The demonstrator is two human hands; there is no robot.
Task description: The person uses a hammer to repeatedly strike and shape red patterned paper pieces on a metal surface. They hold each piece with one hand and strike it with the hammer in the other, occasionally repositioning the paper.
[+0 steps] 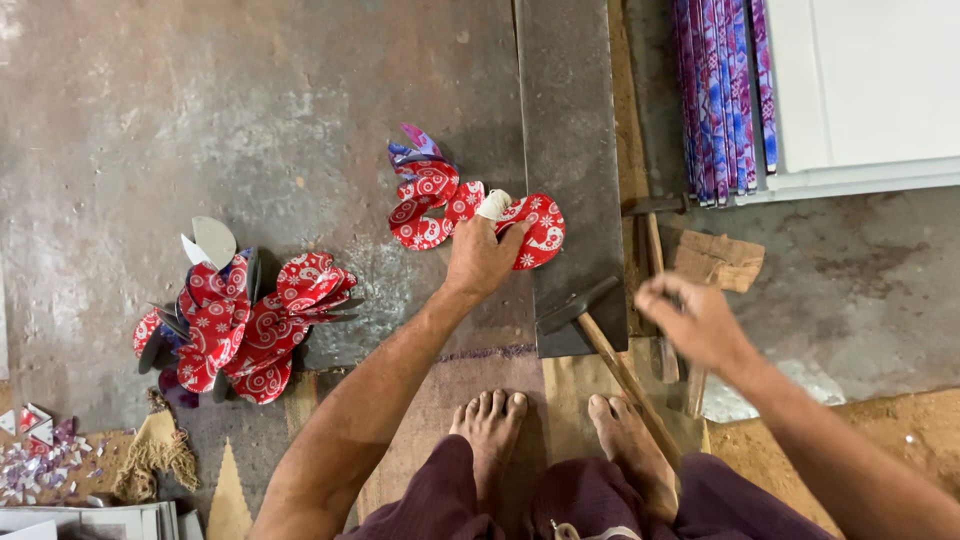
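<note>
Left hand (pixel 482 258) pressing red patterned cutout (pixel 535 230), fingers flat, not gripping. Right hand (pixel 695 322) hovering half-curled, empty, near hammer (pixel 600 340). Cutout looking thin, light, bendy; pinching at edge.

Floor-level craft workshop: stained concrete floor (pixel 250 110); flat steel plate (pixel 570 150) serving as work surface; hammer (pixel 600 335); heap of cut red patterned pieces (pixel 240 325); stacked patterned strips (pixel 720 90); small offcuts (pixel 40 455).
</note>
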